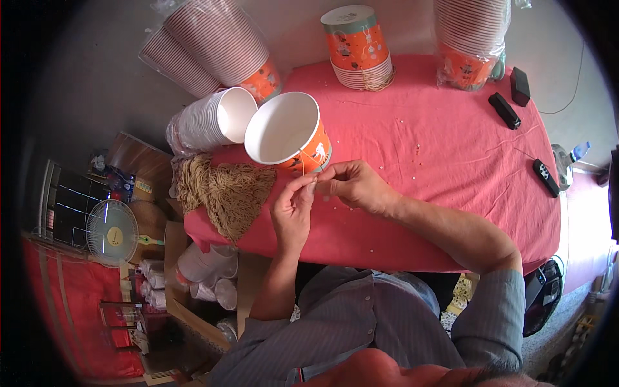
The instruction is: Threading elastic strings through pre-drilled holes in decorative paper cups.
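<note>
A large orange paper bucket [319, 151] with a white inside stands tilted on the pink cloth in front of me. A thin tan string [303, 161] comes down its side to my fingers. My left hand [293, 213] is pinched at the string, thumb against forefinger. Fingertip to fingertip with it, my right hand [358, 187] is also closed in a pinch. The bit of string between the fingers is mostly hidden. Left of my hands lies a bundle of tan strings [225, 193]. Beside the bucket, a stack of white paper cups [206, 119] in clear plastic lies on its side.
Upturned orange buckets [356, 45] stand at the back of the pink-covered table [387, 129]. Tall wrapped stacks [216, 39] lean at the far left. Black devices [504, 111] lie at the right. An open carton [193, 309] with white cups stands below left, near a fan [113, 232].
</note>
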